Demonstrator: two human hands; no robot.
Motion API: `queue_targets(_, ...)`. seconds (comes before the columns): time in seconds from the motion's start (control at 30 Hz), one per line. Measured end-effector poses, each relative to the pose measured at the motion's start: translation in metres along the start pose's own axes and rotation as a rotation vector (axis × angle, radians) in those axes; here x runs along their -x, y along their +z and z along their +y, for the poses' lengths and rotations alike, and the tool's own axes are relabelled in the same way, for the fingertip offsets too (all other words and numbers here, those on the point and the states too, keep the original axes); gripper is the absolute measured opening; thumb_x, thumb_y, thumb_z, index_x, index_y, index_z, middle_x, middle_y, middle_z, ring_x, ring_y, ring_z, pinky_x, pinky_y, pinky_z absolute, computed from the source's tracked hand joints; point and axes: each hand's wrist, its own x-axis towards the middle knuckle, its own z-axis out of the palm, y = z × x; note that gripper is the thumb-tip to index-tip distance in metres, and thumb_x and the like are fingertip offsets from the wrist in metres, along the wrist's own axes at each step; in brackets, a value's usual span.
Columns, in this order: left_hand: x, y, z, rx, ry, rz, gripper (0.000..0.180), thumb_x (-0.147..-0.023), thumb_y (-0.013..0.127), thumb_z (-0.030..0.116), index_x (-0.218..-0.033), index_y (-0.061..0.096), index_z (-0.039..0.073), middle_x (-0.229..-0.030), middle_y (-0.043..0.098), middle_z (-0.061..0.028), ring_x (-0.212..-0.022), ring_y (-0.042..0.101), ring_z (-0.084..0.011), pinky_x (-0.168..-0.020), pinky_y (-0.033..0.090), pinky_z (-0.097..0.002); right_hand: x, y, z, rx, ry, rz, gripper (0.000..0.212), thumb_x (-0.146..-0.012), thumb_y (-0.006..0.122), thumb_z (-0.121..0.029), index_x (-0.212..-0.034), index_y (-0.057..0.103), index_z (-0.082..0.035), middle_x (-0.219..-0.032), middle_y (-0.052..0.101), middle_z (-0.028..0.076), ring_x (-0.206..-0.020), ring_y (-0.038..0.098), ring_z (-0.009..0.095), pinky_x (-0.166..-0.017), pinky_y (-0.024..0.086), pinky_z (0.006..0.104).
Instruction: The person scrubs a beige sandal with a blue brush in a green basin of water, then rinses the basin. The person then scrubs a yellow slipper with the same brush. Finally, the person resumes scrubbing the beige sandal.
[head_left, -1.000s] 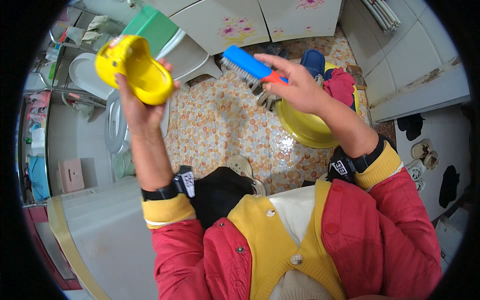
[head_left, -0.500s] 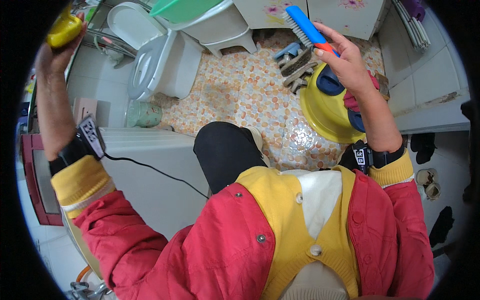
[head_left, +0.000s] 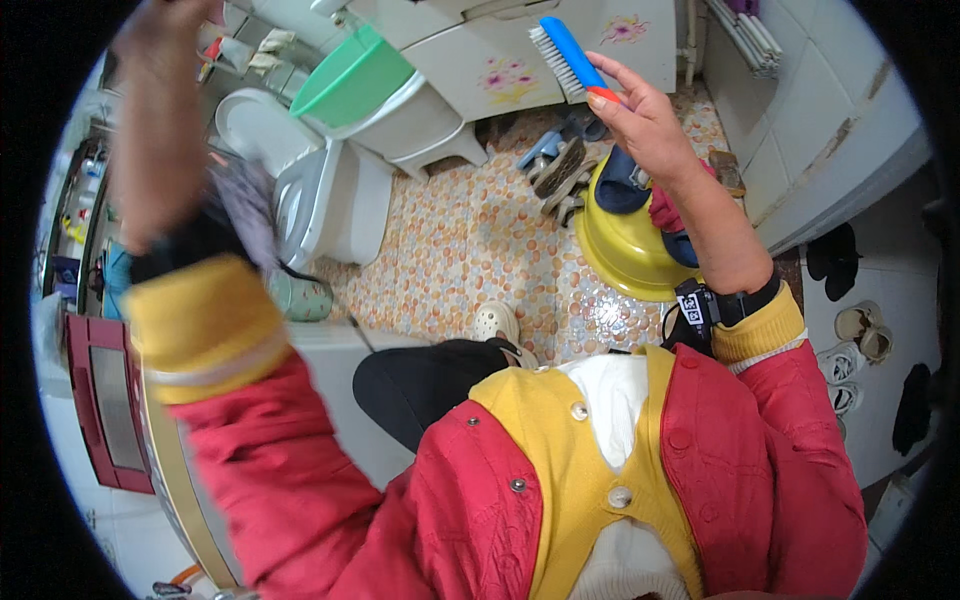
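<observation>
My right hand (head_left: 645, 125) is closed round the red end of a blue scrub brush (head_left: 565, 48), its white bristles facing left. The brush is held up, past the far edge of a yellow plastic basin (head_left: 615, 255). A dark blue slipper (head_left: 622, 188) and a crumpled dark red cloth (head_left: 664, 210) rest on the basin. My left hand (head_left: 160, 25) is raised at the upper left, smeared by motion and partly cut off by the picture's edge. Its fingers do not show, so what it holds, if anything, is hidden. Shelves with small bottles lie beside that arm.
Beyond stand a toilet (head_left: 350, 205), a green basin (head_left: 355, 75) on a white stool (head_left: 430, 125) and a flowered white cabinet (head_left: 520, 65). Several shoes (head_left: 560, 175) lie by the yellow basin on the pebble-patterned floor (head_left: 450, 240). More shoes (head_left: 845, 362) sit at the right.
My left arm has swung up and slightly right; the yellow thing in its hand has gone from sight. The whole view has shifted, and my right hand still holds the brush.
</observation>
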Motion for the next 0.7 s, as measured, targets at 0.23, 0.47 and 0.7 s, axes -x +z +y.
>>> queue_targets(0.23,0.237,0.007,-0.156,1.045,-0.62,-0.068,0.079,-0.087,0.04,0.077,-0.137,0.045,0.016,-0.121,0.059,-0.0198,-0.106,0.061,-0.0374,-0.079,0.055,-0.0536,0.039,-0.001,-0.016,0.183,0.064,-0.013,0.051,-0.099,0.054,-0.015,-0.147,0.041,-0.004,-0.106,0.057,0.0,-0.087,0.049,0.005,-0.077,0.042,0.022)
queue_targets(0.47,0.328,-0.002,-0.218,1.106,-0.887,0.094,0.088,-0.085,0.033,0.082,-0.134,0.047,0.01,-0.125,0.059,-0.0141,-0.102,0.063,-0.0298,-0.076,0.056,-0.0488,0.06,0.054,0.017,0.524,-0.032,-0.355,0.053,-0.095,0.056,-0.012,-0.146,0.044,-0.008,-0.138,0.057,0.012,-0.119,0.057,0.018,-0.099,0.044,0.0323)
queue_targets(0.7,0.36,0.036,-0.233,0.94,-0.945,0.034,0.062,-0.1,0.036,0.058,-0.143,0.037,0.013,-0.135,0.054,-0.0115,-0.118,0.059,-0.0273,-0.097,0.052,-0.0423,0.037,0.096,0.063,0.931,0.01,-0.306,0.044,-0.096,0.055,-0.027,-0.14,0.049,-0.021,-0.097,0.069,0.02,-0.084,0.066,0.039,-0.071,0.053,0.0457)
